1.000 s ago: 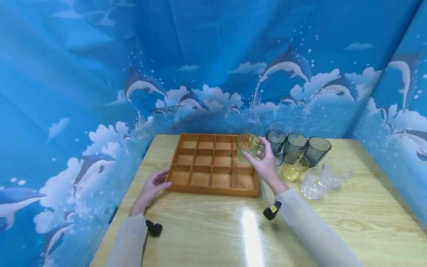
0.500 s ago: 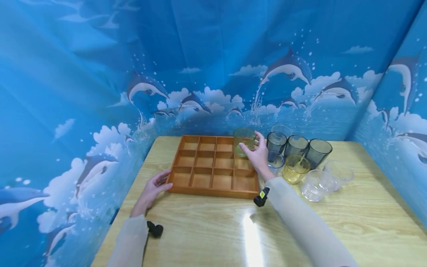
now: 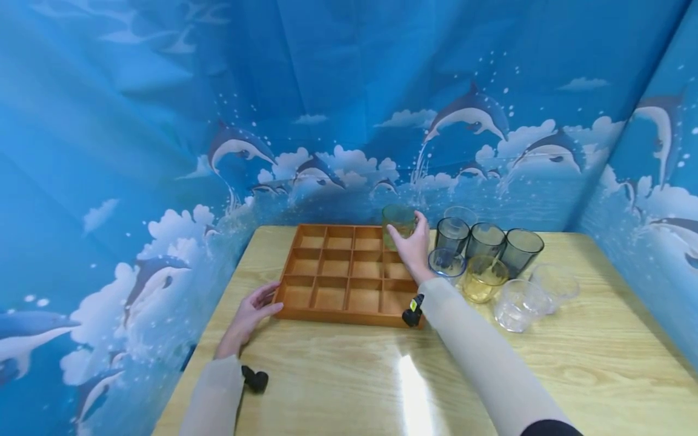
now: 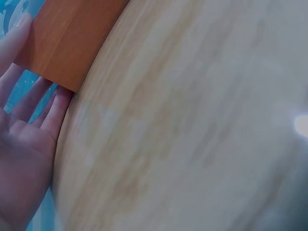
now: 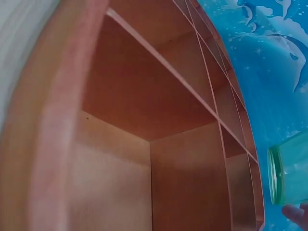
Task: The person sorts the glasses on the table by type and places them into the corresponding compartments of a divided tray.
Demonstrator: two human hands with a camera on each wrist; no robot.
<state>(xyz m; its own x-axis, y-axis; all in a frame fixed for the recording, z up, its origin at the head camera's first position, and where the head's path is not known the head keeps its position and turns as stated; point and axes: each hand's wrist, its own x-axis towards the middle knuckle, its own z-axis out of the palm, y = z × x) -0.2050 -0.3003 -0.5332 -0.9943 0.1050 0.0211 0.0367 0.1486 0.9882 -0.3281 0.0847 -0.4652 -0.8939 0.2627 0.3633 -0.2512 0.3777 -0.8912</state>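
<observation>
In the head view, a brown wooden compartment box (image 3: 338, 316) lies on the table. My left hand (image 3: 249, 312) holds its front left corner, with the thumb on the front side and fingers along the left side; the left wrist view shows the box's corner (image 4: 62, 53) between thumb and fingers. With my right hand (image 3: 411, 245) I grip a green transparent glass (image 3: 397, 219) from its right side, over the back right compartment. In the right wrist view only the glass's rim end (image 5: 284, 175) and a fingertip show, beyond the box's compartments (image 5: 183, 168).
Right of the box stand several glasses: dark grey ones (image 3: 485, 242), a yellow one (image 3: 482, 281), a blue-rimmed one (image 3: 446, 264) and clear ones (image 3: 518, 307). A dolphin-printed curtain (image 3: 349, 121) rises behind the table (image 3: 327, 375).
My right hand has carried the green glass away from me and slightly left, from the middle row to the back right compartment. My left hand stays at the corner.
</observation>
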